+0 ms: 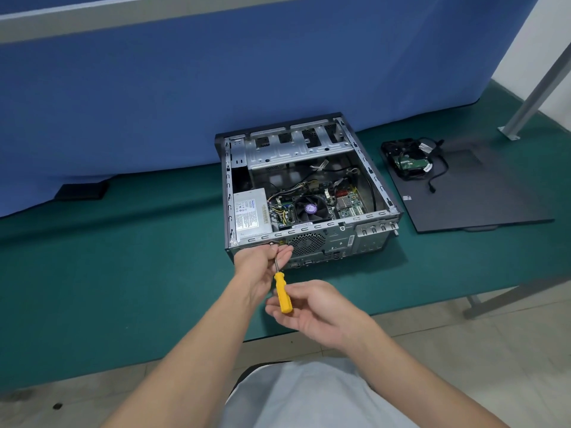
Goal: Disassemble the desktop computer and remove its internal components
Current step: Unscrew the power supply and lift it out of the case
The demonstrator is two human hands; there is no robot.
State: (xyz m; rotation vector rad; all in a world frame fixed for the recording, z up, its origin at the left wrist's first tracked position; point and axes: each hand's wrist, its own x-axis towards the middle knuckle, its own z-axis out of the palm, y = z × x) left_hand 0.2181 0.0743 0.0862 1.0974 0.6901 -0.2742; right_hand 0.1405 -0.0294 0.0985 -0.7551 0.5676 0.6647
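1. The desktop case [340,239] lies open-topped on the green mat [123,257] straight ahead of me, its perforated steel rear panel facing me. The boxy grey power supply [250,213] sits in the near left corner, with the black CPU fan [310,209] beside it.
2. The screwdriver [283,293] points away from me. Its long axis runs from the yellow plastic handle near my body, up the thin metal shaft, to the rear panel's upper edge just below the power supply. My fingers hide the tip, so I cannot tell whether it is seated in a screw.
3. My left hand [262,264] is the nearer one to the case. It touches the panel, with its fingers curled round the shaft to steady it.
4. My right hand [315,310] lies palm-up below, lightly pinching the handle between thumb and fingers. I judge it is ready to twist.
5. Well to the right lies the flat dark side panel [463,193], and a hard drive [409,160] with loose black cables rests on its far corner.
6. A blue partition [185,103] stands behind.
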